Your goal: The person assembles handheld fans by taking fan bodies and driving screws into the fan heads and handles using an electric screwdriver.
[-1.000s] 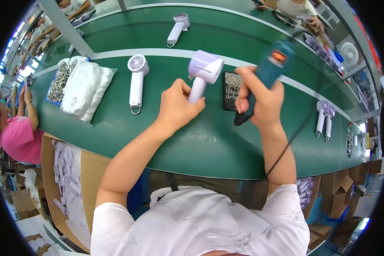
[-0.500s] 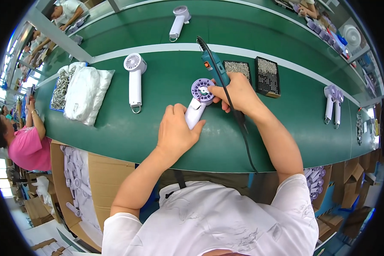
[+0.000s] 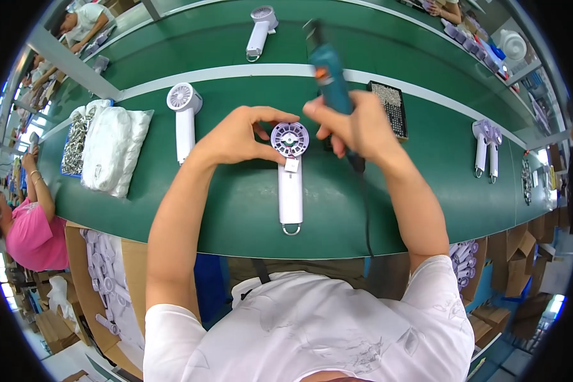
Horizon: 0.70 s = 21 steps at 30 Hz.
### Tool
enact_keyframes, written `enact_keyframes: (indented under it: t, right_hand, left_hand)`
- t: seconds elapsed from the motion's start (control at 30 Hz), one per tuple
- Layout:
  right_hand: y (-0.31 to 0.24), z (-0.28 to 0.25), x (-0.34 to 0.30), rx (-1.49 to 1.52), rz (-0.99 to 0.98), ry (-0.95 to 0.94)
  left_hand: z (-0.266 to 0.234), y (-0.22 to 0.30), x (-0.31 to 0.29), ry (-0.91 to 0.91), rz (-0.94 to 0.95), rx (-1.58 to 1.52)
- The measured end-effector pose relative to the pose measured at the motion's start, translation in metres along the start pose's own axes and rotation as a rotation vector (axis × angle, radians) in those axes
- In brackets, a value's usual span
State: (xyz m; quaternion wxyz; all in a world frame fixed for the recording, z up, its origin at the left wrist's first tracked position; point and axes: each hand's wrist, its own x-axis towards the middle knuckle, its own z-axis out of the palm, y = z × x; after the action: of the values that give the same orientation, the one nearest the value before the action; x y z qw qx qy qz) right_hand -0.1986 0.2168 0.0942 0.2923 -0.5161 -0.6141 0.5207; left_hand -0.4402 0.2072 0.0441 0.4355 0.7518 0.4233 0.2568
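Observation:
A white handheld fan (image 3: 291, 198) lies on the green table in front of me, its round purple head open at the front and its wire loop toward me. My left hand (image 3: 234, 137) pinches the fan's head from the left between thumb and fingers. A small white tab sits just below the head, beside my thumb. To the right of the fan, my right hand (image 3: 366, 124) is closed around a teal electric screwdriver (image 3: 332, 76), raised off the table and smeared by motion. Its black cord hangs toward the table's front edge.
Another fan (image 3: 184, 118) lies left, one (image 3: 261, 33) on the far belt, and two (image 3: 482, 143) at right. A black screw tray (image 3: 393, 105) stands beyond my right hand. White bags (image 3: 116, 149) lie beside metal loops (image 3: 76, 143). A cardboard box (image 3: 134, 286) of parts stands below left.
My left hand has moved from the fan's handle to its head, and the fan has turned straight toward me. My right hand has lifted the screwdriver away from the fan's head.

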Motion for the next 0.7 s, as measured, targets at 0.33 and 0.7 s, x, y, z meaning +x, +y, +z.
enact_keyframes:
  t: [0.33,0.7]
  right_hand:
    - [0.039,-0.042,0.017,0.416,-0.809,0.226]
    - [0.046,-0.027,0.029,0.476,-0.773,0.243]
  left_hand:
    - [0.022,-0.025,0.013,0.003,0.042,-0.157]
    - [0.027,-0.025,0.008,0.033,0.026,-0.198]
